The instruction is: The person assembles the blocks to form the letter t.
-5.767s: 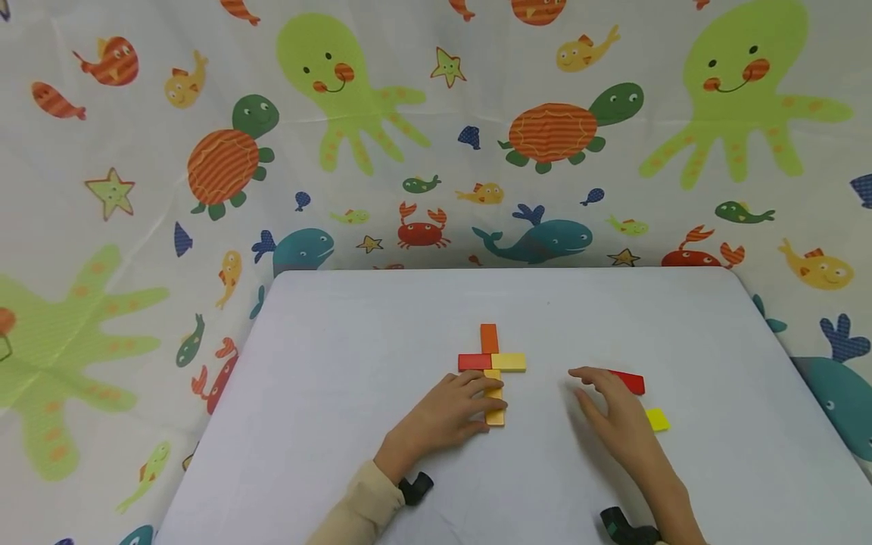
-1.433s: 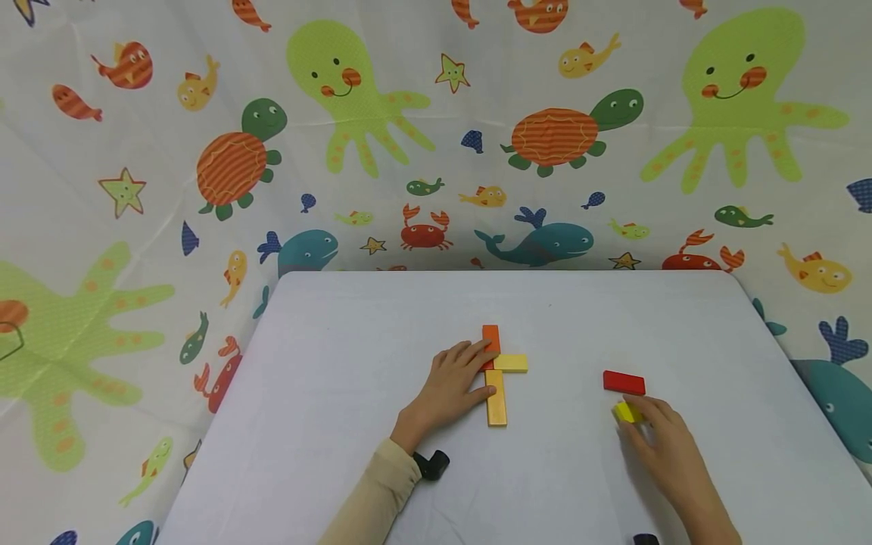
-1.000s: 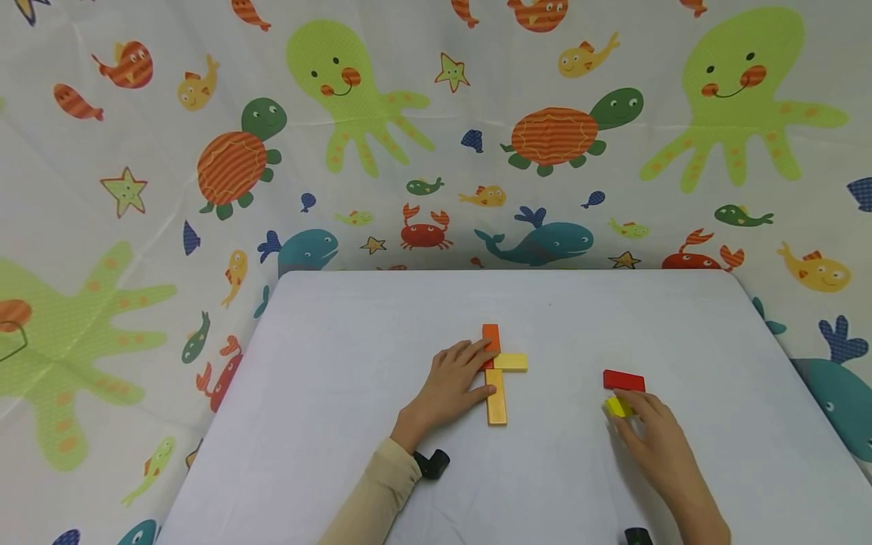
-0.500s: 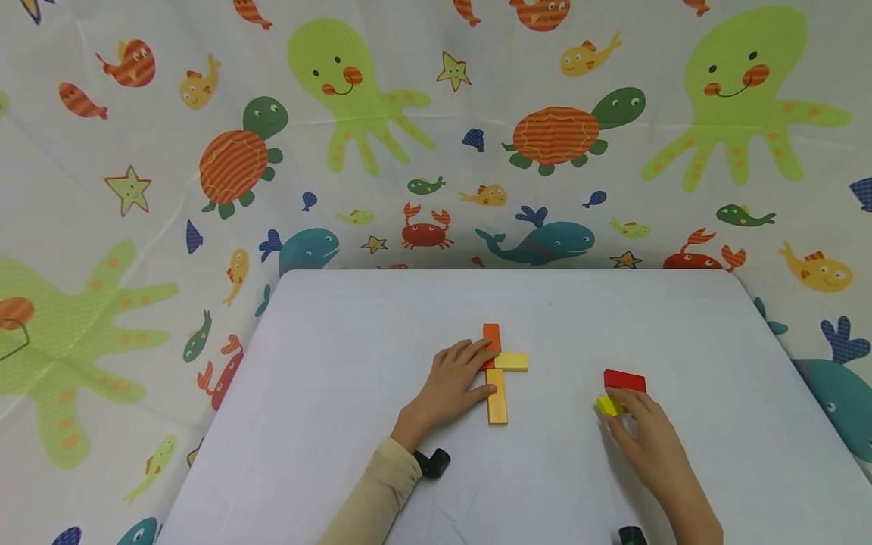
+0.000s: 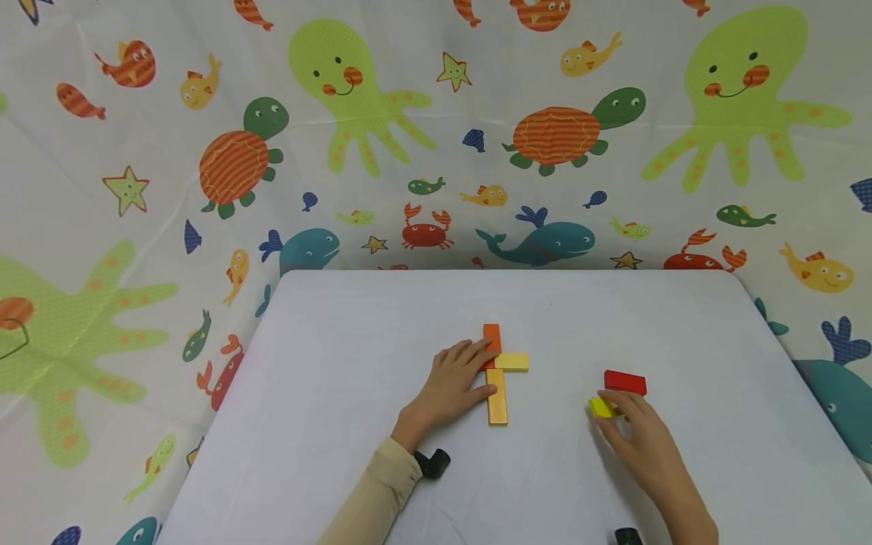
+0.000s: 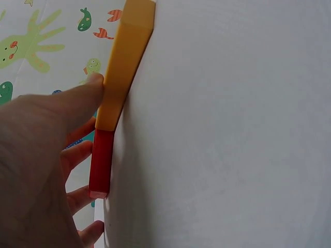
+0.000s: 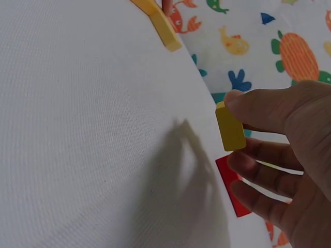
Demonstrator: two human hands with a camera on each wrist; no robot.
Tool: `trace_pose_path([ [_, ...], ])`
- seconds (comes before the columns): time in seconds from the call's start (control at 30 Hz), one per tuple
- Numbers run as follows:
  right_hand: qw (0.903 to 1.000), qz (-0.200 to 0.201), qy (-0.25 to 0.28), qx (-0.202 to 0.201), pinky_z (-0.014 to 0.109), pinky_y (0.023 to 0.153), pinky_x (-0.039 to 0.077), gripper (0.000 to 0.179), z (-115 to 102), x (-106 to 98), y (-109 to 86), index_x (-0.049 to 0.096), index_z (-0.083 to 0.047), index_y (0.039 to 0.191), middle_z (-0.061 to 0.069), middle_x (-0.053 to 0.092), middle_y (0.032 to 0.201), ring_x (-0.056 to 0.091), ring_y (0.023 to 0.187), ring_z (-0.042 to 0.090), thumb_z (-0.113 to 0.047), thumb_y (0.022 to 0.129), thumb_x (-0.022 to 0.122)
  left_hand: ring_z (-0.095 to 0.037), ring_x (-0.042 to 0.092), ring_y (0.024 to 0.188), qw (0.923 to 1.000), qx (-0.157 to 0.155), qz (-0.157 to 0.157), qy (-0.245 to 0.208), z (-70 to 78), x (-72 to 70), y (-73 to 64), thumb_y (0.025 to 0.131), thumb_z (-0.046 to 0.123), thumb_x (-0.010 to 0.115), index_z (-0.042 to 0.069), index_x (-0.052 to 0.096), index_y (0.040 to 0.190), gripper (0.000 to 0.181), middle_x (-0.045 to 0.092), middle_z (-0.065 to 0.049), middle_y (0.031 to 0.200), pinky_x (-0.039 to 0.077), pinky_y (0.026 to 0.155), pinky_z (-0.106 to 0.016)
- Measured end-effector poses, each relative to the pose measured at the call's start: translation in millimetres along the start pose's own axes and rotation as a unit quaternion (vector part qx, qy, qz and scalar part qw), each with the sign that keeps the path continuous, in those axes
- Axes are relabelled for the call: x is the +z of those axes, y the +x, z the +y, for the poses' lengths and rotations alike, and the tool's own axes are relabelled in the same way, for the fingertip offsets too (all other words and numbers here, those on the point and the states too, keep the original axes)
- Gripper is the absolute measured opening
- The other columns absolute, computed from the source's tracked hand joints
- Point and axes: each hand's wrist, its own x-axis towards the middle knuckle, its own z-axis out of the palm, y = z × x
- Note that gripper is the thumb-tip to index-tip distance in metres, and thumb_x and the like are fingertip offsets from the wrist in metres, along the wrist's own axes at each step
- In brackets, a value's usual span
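Observation:
In the head view my left hand (image 5: 446, 390) lies over the cross of blocks, fingers fairly straight. Its fingertips touch the orange block (image 5: 492, 333) and cover most of the red block, which shows in the left wrist view as a red block (image 6: 101, 163). The thumb touches the long yellow-orange block (image 5: 496, 405). A pale yellow block (image 5: 512, 362) forms the right arm of the cross. Further right, my right hand (image 5: 640, 439) pinches a small yellow block (image 7: 230, 128) between thumb and fingers. A loose red block (image 5: 624, 381) lies just behind that hand.
A white-covered table (image 5: 327, 363) carries all the blocks. Behind it hangs a curtain (image 5: 381, 204) printed with sea animals. A black wrist camera (image 5: 434, 463) sits by the left sleeve, and part of another (image 5: 627, 536) shows by the right wrist.
My left hand has shifted from the yellow-orange block up to the red and orange blocks. My right hand took hold of the yellow block and slides left with it, slower at the end.

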Motion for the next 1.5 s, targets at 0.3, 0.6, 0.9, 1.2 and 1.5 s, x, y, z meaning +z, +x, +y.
trace_pose_path([
  [0.3,0.9985,0.039,0.008,-0.038,0.027,0.080,0.059,0.045,0.4,3.4,1.5,0.070,-0.007,0.126,0.011,0.069,0.121,0.065,0.100,0.023,-0.008,0.084,0.085,-0.030,0.026,0.159,1.0000,-0.004,-0.001,-0.002,0.7,0.0,0.0,0.103,0.052,0.058,0.031,0.037,0.162,0.066,0.025,0.005,0.174,0.026,0.124,-0.059],
  [0.6,0.9970,0.053,0.008,-0.055,0.026,0.080,0.058,0.042,2.6,6.2,4.1,0.071,-0.014,0.123,0.003,0.070,0.116,0.061,0.098,0.017,-0.012,0.084,0.086,-0.030,0.027,0.159,1.0000,-0.004,0.001,0.003,-0.7,2.4,1.0,0.103,0.052,0.058,0.031,0.036,0.162,0.066,0.026,0.005,0.174,0.027,0.124,-0.059],
  [0.9,0.9955,0.060,0.017,-0.072,0.025,0.079,0.055,0.040,2.3,9.4,5.5,0.071,-0.018,0.122,-0.004,0.069,0.112,0.057,0.096,0.013,-0.014,0.085,0.086,-0.029,0.025,0.160,1.0000,-0.009,-0.003,0.003,-1.8,4.2,1.9,0.104,0.054,0.057,0.032,0.035,0.162,0.066,0.025,0.006,0.174,0.025,0.125,-0.058],
  [1.2,0.9954,0.049,0.001,-0.083,0.028,0.081,0.057,0.040,-1.3,12.7,9.7,0.071,-0.018,0.121,-0.005,0.068,0.110,0.058,0.096,0.013,-0.015,0.085,0.087,-0.029,0.026,0.159,1.0000,-0.007,-0.002,0.005,-2.5,4.3,1.3,0.104,0.054,0.056,0.032,0.035,0.162,0.066,0.025,0.006,0.174,0.026,0.124,-0.058],
  [1.5,0.9914,0.054,-0.004,-0.119,0.027,0.080,0.056,0.041,-4.2,17.2,11.6,0.071,-0.021,0.118,-0.011,0.067,0.109,0.056,0.096,0.008,-0.017,0.082,0.089,-0.031,0.028,0.158,1.0000,0.000,0.006,0.008,-1.2,2.1,-0.2,0.104,0.053,0.057,0.031,0.037,0.162,0.065,0.027,0.004,0.173,0.028,0.123,-0.060],
])
